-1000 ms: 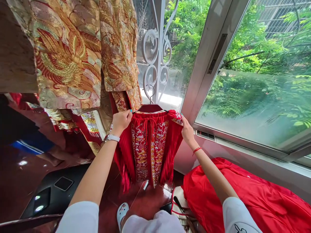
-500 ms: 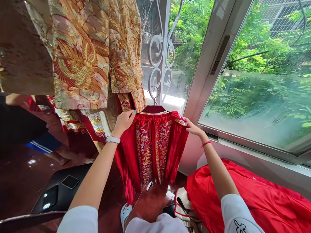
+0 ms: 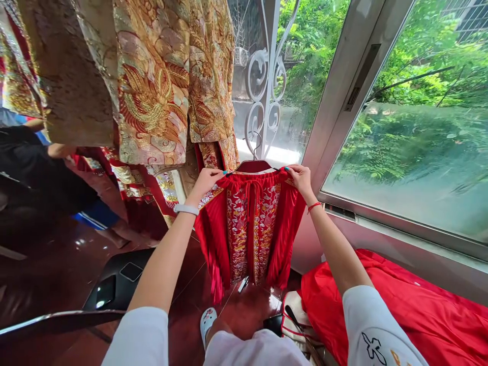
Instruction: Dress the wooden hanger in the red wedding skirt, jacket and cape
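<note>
A red pleated skirt (image 3: 251,229) with a gold-and-silver embroidered centre panel hangs from a dark red hanger (image 3: 254,164) in front of me. My left hand (image 3: 207,181) is closed on the left end of its waistband. At the right end of the waistband my right hand (image 3: 301,179) grips the fabric with curled fingers. The hanger's metal hook rises between my hands, in front of the white scrolled window grille (image 3: 265,81).
Gold and red embroidered robes (image 3: 152,86) hang close at upper left. Red cloth (image 3: 400,310) is heaped on the floor at lower right below the window sill (image 3: 400,229). A black scale (image 3: 118,284) lies on the dark red floor. Another person's leg (image 3: 102,223) shows at left.
My right hand rose from the skirt's right side to the waistband's top corner. The skirt and hanger shifted slightly right and up in view as my head turned.
</note>
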Tool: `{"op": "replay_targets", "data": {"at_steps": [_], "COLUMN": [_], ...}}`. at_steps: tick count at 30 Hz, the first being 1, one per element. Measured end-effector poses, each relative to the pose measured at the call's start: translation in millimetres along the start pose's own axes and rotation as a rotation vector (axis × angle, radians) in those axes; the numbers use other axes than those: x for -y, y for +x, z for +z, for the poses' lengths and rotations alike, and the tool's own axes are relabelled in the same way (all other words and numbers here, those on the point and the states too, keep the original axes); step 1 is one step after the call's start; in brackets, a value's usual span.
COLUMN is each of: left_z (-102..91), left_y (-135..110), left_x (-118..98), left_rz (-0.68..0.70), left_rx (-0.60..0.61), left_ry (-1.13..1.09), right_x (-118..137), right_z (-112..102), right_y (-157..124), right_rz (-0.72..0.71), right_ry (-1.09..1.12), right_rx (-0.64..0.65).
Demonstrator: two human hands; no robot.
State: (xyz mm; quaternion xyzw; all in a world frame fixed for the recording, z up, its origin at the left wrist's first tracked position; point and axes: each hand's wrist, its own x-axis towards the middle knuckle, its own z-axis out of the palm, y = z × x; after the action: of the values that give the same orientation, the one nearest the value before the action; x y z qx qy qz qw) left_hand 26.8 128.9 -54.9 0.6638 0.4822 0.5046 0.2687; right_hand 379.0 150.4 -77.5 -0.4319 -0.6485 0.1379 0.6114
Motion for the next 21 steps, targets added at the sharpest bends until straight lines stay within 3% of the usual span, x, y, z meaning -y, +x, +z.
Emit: {"op": "replay_targets", "data": {"at_steps": [3,5,7,10,13,16,19,21], "left_z": [20.1,28.0,25.0,0.0,-28.0,-33.8,-22.0,-14.6], "left_y": [-11.2,-17.5,-22.3,-26.1,-27.8,-30.5,-34.1,-38.1], "left_x": [-2.5,-4.8,-5.6,-0.3,12.9,26.6,32.3,30.3], "left_rz": [0.027,0.03,0.049,0.093,0.033,-0.021,0.006,0.014], "left_rx": [-0.26,-0.357,-0.331,-0.093,0.092,0.032,-0.18,-0.226], "left_ry": [0.064,0.092,0.1,0.072,0.058,0.09,0.188,0.226], "right_x": [-1.3,-2.2,-2.5,-1.5,-0.6,-2.4,-4.8,-3.9], "right_z": [2.5,-0.8,-9.0,-24.3,-30.5,-24.0,-17.4,-18.8], "right_y": [2.6,4.6,4.3,-3.6,-18.5,-29.7,-29.2,-25.5], "right_rz": [0.033,0.089,0.143,0.134,0.077,0.059,0.055,0.055], "right_ry": [0.026,0.048,0.072,0.127,0.142,0.091,0.027,-0.007], "right_rx": [-0.083,-0.048,0.045,0.134,0.215,0.229,0.164,0.19]}}
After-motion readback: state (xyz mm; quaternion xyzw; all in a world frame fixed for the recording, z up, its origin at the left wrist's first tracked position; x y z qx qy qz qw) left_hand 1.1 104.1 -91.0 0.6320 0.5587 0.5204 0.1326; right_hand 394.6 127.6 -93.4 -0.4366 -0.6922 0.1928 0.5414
